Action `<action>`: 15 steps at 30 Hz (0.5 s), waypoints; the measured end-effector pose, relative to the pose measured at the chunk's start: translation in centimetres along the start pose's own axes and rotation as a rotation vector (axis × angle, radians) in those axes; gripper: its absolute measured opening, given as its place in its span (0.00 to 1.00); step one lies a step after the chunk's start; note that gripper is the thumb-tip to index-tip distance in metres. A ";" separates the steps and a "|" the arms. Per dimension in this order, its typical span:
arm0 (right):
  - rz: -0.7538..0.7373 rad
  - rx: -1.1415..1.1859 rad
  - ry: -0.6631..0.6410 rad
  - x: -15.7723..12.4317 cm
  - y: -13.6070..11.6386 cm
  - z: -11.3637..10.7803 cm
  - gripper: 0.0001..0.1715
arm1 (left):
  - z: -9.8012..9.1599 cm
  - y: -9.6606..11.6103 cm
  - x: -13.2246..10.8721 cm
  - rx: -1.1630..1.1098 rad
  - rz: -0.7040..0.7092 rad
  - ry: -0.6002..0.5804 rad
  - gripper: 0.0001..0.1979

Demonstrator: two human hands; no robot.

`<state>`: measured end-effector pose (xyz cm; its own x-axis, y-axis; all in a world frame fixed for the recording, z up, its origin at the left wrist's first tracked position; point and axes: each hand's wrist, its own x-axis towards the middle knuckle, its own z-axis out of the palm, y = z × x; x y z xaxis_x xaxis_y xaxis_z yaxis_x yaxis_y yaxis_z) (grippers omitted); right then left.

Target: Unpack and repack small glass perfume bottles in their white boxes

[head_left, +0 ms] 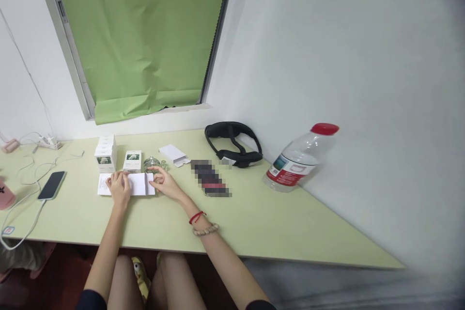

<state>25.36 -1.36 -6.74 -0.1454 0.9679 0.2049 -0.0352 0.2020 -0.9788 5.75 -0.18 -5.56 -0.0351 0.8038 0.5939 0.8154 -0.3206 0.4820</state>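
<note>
A white paper leaflet (140, 185) lies flat on the pale green table (254, 223). My left hand (118, 186) rests on its left half with the fingers laid flat. My right hand (164, 182) touches the leaflet's right edge, fingers stretched out and slightly curled, holding nothing. Just behind the leaflet stand a small glass jar (151, 163), a small white box with a flower picture (132, 161) and a stack of similar white boxes (106, 152).
An open white carton (174, 155) lies behind the jar. A black headset (234, 144) and a large water bottle with a red cap (300, 160) sit by the right wall. A phone on a white cable (52, 185) and a power strip (49, 143) lie at the left.
</note>
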 end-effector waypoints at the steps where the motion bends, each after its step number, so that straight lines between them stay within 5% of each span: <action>1: -0.004 0.005 0.005 0.0 0.0 0.0 0.31 | 0.0 0.0 0.0 0.003 0.000 0.001 0.17; 8: 0.014 0.082 0.110 0.2 -0.7 -0.7 0.31 | -0.1 -0.1 0.1 -0.013 -0.034 0.003 0.17; 15: 0.034 0.616 0.545 0.9 -0.1 -5.1 0.39 | -0.4 -0.2 0.2 -0.055 -0.082 -0.009 0.16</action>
<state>30.26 0.29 -6.44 0.3389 0.9407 -0.0107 -0.5990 0.2070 -0.7735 5.34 -0.16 -5.33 -0.0953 0.8329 0.5452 0.7768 -0.2803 0.5639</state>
